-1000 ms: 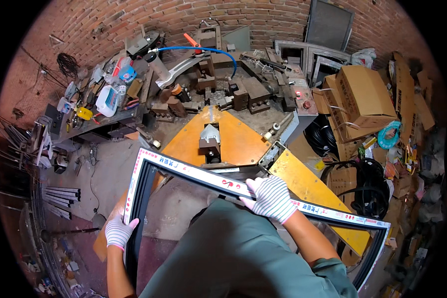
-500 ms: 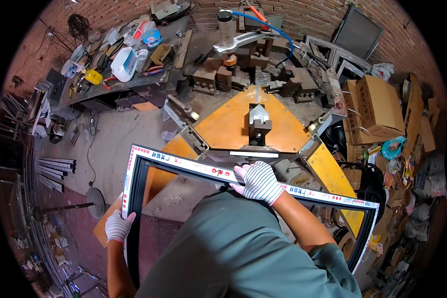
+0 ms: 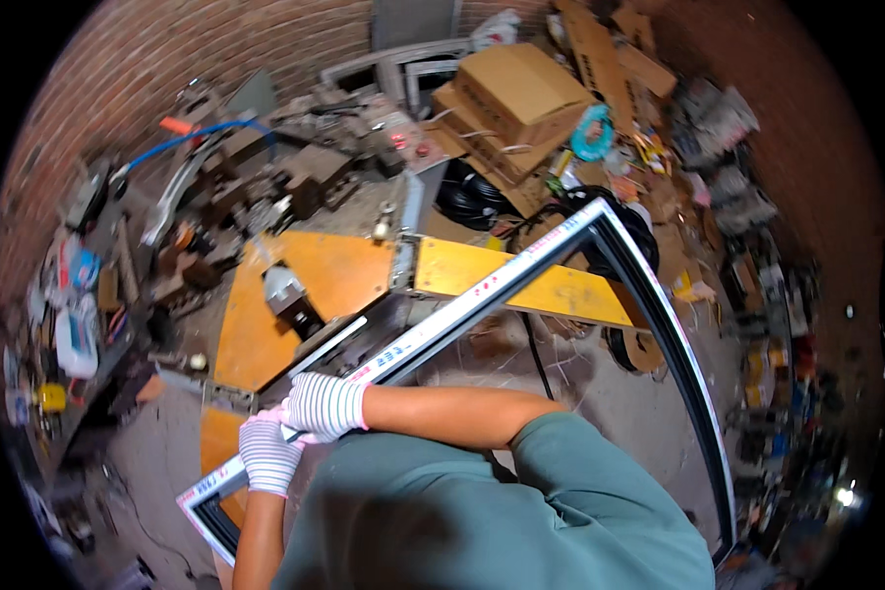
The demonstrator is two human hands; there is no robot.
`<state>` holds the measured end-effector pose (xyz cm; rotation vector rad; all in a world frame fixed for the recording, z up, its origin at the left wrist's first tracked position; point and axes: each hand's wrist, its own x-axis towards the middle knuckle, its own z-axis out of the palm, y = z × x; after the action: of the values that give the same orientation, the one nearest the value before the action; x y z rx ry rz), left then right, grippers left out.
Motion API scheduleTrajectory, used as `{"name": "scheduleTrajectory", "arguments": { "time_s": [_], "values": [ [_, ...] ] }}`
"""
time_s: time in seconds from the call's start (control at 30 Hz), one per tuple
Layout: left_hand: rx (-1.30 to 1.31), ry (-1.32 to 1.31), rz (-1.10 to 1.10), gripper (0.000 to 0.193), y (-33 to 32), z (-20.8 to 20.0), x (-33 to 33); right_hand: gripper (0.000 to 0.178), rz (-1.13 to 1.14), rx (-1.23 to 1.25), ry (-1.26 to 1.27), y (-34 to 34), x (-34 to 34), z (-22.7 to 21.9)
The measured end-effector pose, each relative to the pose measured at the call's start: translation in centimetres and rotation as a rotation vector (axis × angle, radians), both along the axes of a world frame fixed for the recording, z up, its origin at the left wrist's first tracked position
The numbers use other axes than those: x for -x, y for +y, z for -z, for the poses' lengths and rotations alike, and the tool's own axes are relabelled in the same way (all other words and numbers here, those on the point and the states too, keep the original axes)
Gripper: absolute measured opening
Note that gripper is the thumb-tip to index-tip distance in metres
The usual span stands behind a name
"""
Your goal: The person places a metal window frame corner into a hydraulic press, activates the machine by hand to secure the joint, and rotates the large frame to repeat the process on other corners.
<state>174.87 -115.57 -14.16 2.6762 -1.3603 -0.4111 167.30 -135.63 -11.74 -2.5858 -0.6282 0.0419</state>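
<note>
A large black frame (image 3: 492, 295), like a window frame, lies slanted in front of my body. Printed white film covers its outer faces. One corner points up at the right; another is low at the left. My left hand (image 3: 269, 454), in a striped white glove with pink fingers, is closed on the long bar near the low corner. Right beside it, my right hand (image 3: 326, 403) in a matching glove grips the same bar; the fingers of both partly overlap. Just beyond the hands is a machine with orange plates (image 3: 349, 270) and a metal block (image 3: 287, 293).
A yellow side plate (image 3: 452, 267) of the machine extends behind the frame. Cardboard boxes (image 3: 521, 88), a black coil (image 3: 472, 192) and scattered scraps lie at the far right. A cluttered bench with a white jug (image 3: 76, 339) stands at the left, by the brick wall (image 3: 98, 108).
My view has turned to the right. The frame has tilted, its right corner now higher. My left hand has moved from the side bar to the long bar, beside my right hand.
</note>
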Motion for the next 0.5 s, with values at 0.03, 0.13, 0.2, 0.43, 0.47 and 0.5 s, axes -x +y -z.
{"name": "scheduleTrajectory", "arguments": {
  "time_s": [0.03,0.13,0.2,0.43,0.47,0.5],
  "values": [
    [0.045,0.010,-0.024,0.070,-0.4,0.5,0.1,0.040,0.045,0.018,-0.050,-1.0,1.1,0.1],
    [0.166,-0.065,0.002,0.074,-0.7,0.7,-0.9,0.024,0.304,-0.074,-0.059,-6.9,5.8,-1.2],
    [0.211,-0.146,0.030,0.075,0.2,1.6,-1.5,0.019,0.696,0.068,-0.163,-14.3,11.8,-5.6],
    [0.281,-0.215,0.008,0.067,1.6,-2.5,-0.6,0.066,1.725,0.811,-0.285,-35.8,48.9,-3.8],
    [0.317,-0.215,-0.004,0.066,2.2,-3.2,-0.5,0.071,1.760,0.961,-0.206,-36.4,52.4,-3.0],
    [0.302,-0.217,-0.014,0.065,3.1,-4.1,-0.1,0.073,1.719,0.960,-0.251,-37.2,54.0,-3.0]
  ]
}}
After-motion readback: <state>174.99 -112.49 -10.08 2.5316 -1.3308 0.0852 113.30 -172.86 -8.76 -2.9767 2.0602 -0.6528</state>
